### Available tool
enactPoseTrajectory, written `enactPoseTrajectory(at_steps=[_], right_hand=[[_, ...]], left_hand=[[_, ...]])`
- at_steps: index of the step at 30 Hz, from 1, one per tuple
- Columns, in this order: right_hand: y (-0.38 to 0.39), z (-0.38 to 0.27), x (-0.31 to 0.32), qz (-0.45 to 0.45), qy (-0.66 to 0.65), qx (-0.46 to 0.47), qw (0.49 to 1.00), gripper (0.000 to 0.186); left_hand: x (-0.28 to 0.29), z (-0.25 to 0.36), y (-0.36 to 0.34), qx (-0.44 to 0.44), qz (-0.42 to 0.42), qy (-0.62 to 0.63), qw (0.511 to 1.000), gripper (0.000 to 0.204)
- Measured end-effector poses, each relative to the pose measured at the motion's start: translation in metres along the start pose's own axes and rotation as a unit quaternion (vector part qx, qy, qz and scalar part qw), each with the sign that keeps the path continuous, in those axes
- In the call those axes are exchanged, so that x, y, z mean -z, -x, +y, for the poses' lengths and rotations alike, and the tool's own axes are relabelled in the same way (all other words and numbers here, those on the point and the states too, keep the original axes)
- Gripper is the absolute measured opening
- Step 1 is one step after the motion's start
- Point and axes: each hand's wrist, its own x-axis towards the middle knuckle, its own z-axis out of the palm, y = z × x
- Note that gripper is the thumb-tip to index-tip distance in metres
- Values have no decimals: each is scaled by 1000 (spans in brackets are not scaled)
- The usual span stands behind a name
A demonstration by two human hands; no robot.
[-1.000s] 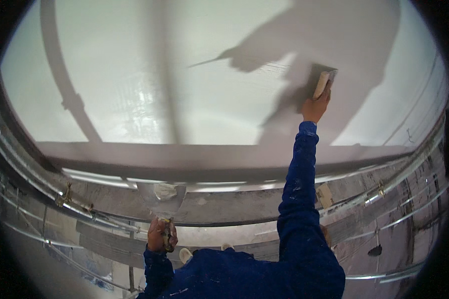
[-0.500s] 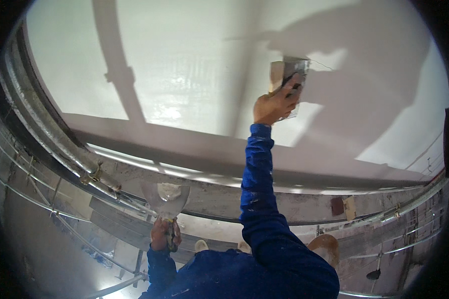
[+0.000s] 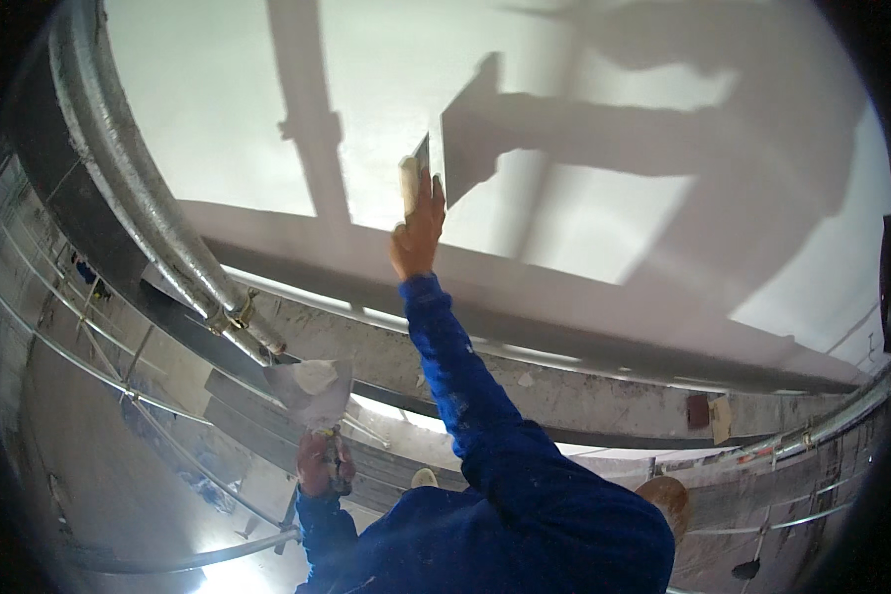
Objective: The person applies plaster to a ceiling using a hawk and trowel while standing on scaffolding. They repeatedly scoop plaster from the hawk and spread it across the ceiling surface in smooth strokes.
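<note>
My right hand (image 3: 421,230) is closed round a plastering trowel (image 3: 422,153), reaching up at the pale wall (image 3: 386,89). The thin blade shows nearly edge-on, and a gap between it and its shadow suggests that it stands off the surface. Low on the left, my left hand (image 3: 319,463) grips a wide putty knife (image 3: 317,406) by its handle. A lump of white plaster (image 3: 314,375) lies on that blade. Part of the left fingers is hard to make out in the dim light.
Metal scaffold tubes (image 3: 153,218) run close by on the left, joined by a coupler (image 3: 233,312). Grey planks (image 3: 257,416) lie below me. A concrete ledge (image 3: 584,401) follows the wall's foot, with a small brown block (image 3: 699,412) on it. Another tube (image 3: 782,445) is at right.
My right hand has carried the trowel left and slightly down; its blade has turned from broadly visible to nearly edge-on. The view has shifted left. The left hand still holds the loaded putty knife.
</note>
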Motion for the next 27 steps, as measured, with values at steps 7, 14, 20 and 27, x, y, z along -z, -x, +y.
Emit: enactPoseTrajectory(at_steps=[7, 14, 20, 27], right_hand=[[77, 20, 151, -137, -610, -291, 724, 46], [105, 39, 291, -216, -394, -301, 841, 41], [119, 46, 366, -406, -121, -235, 875, 37], [18, 81, 513, 14, 79, -304, 949, 51]], left_hand=[[-62, -11, -10, -14, -91, -226, 970, 34], [-138, -46, -22, 68, -224, -148, 961, 29], [-187, -75, -29, 123, -219, -151, 956, 21], [-196, -119, -33, 161, -173, -61, 970, 30]])
